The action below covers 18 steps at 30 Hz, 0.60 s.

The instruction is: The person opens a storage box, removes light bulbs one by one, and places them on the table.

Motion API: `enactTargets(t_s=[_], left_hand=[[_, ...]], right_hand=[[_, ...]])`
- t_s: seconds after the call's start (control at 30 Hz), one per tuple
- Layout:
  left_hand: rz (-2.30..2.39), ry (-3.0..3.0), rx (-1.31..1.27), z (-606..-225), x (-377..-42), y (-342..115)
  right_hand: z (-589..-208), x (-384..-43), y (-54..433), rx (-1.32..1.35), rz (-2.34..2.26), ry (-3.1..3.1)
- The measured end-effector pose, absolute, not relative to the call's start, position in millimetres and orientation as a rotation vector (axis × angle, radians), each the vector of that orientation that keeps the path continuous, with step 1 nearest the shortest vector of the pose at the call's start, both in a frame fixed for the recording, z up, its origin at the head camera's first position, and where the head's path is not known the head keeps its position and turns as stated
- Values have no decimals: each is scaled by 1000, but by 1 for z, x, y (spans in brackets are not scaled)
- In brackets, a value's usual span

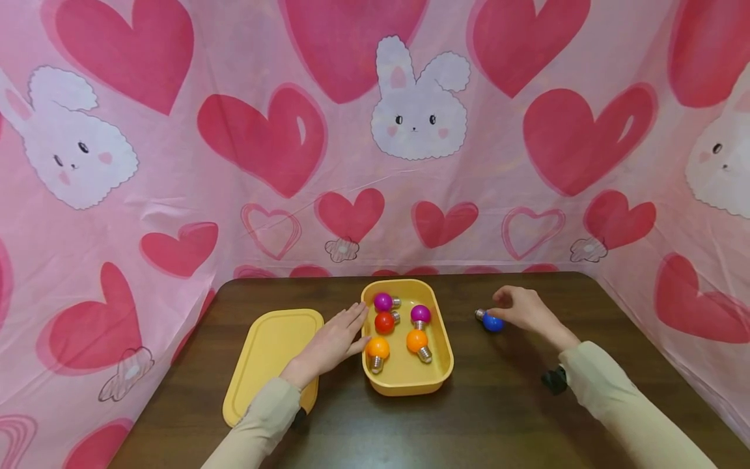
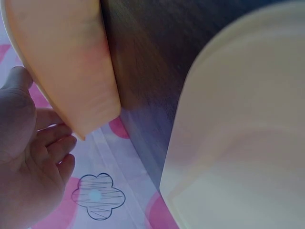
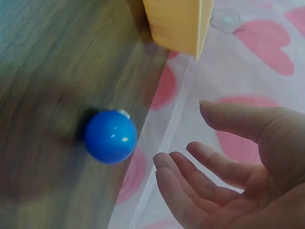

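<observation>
A small blue light bulb with a silver screw base lies on the dark table, right of a yellow box. Just above it is my right hand; in the right wrist view its fingers are loosely bent and stand apart from the bulb. My left hand rests its outstretched fingers and thumb against the box's left rim. Inside the box lie purple bulbs, a red bulb and orange bulbs, all with metal screw bases.
A yellow lid lies flat on the table left of the box, partly under my left forearm. Behind the table hangs a pink cloth printed with hearts and rabbits.
</observation>
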<state>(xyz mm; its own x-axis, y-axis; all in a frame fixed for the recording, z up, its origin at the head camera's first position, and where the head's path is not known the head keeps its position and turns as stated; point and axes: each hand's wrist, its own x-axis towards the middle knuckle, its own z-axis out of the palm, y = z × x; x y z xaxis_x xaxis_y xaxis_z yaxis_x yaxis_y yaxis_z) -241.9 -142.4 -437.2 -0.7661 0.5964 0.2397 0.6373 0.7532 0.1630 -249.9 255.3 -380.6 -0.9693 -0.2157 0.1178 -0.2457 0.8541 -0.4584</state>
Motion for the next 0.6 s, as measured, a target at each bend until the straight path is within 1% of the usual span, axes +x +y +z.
enactTargets(t_s=[0.6], left_hand=[[-339, -2761, -992, -437, -242, -142]], right_hand=[[-365, -248, 207, 615, 806, -2967]])
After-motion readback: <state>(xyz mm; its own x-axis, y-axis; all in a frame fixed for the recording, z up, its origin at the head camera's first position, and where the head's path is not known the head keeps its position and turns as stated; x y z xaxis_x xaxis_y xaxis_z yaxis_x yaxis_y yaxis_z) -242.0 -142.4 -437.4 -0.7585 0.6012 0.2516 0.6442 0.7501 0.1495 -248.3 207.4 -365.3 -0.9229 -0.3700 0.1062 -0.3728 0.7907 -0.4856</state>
